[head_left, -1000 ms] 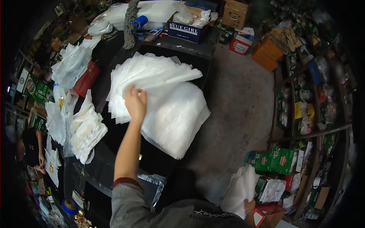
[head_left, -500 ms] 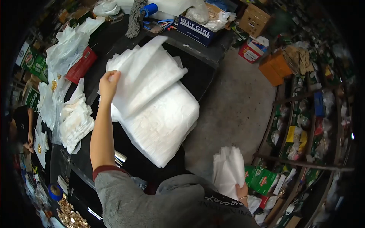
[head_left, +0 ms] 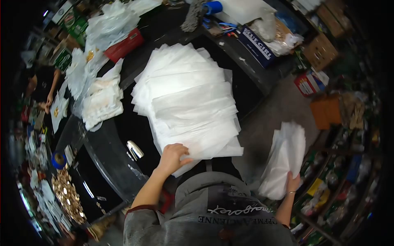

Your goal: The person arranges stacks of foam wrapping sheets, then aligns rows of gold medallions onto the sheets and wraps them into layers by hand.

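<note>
A wide pile of thin white plastic sheets, perhaps flat bags, lies fanned out on the dark table. At its near left edge is my left hand, fingers bent and thumb apart from them, touching the top sheet. My right hand is closed round the lower end of a separate bundle of white plastic sheets, held out to the right beside the table. The bundle hides some of the right fingers.
Left are a smaller white stack, a red box and a heap of gold-coloured pieces. A silver piece lies near my left arm. A blue carton stands at the back. Another person works at far left. Loaded shelves line the right.
My left hand has come down and nearer to me, from a raised sheet to the pile's near edge. That sheet now lies flat. My view has shifted; the right hand still holds its bundle.
</note>
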`<state>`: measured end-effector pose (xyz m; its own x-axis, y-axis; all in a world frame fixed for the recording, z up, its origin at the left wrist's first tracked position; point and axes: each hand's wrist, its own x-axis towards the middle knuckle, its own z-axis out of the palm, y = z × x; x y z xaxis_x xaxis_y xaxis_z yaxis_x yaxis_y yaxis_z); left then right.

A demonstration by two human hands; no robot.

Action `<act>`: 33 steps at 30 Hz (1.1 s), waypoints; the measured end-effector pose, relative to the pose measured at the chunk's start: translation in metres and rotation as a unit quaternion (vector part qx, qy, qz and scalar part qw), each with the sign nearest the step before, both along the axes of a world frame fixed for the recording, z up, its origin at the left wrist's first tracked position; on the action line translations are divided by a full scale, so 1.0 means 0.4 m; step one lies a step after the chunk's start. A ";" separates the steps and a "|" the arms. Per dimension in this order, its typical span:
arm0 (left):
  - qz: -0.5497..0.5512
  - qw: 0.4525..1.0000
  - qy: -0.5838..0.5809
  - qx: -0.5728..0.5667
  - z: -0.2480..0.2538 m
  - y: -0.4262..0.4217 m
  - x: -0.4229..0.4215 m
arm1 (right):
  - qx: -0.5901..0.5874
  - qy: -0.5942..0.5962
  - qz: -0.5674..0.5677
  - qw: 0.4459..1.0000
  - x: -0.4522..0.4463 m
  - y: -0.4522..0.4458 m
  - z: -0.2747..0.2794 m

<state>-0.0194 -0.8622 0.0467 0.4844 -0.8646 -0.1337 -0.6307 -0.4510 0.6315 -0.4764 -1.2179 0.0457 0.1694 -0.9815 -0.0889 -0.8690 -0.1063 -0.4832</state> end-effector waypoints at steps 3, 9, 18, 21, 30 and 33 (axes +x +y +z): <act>0.227 0.969 0.048 -0.079 0.040 -0.007 0.013 | -0.005 -0.015 0.024 1.000 0.129 -0.140 0.101; 0.576 0.795 0.061 -0.180 -0.015 -0.061 0.090 | -0.047 -0.049 0.161 0.985 0.309 -0.349 0.183; 0.685 0.715 0.113 0.084 -0.138 -0.045 -0.085 | 0.014 -0.084 0.243 0.966 0.502 -0.363 0.292; 0.689 0.706 0.120 0.113 -0.128 -0.049 -0.124 | 0.094 -0.147 0.302 0.937 0.542 -0.373 0.337; 0.810 0.559 0.158 0.083 -0.143 -0.093 -0.213 | 0.265 -0.402 0.238 0.843 0.639 -0.486 0.331; 0.847 0.491 0.201 0.042 -0.119 -0.121 -0.239 | 0.466 -0.311 0.281 0.779 0.696 -0.509 0.343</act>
<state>-0.1150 -0.9107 -0.0010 0.4192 0.7488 -0.5134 0.8615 -0.1496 0.4852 -0.1981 -1.4214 0.1827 0.8435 -0.2949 -0.4490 -0.3796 0.2642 -0.8866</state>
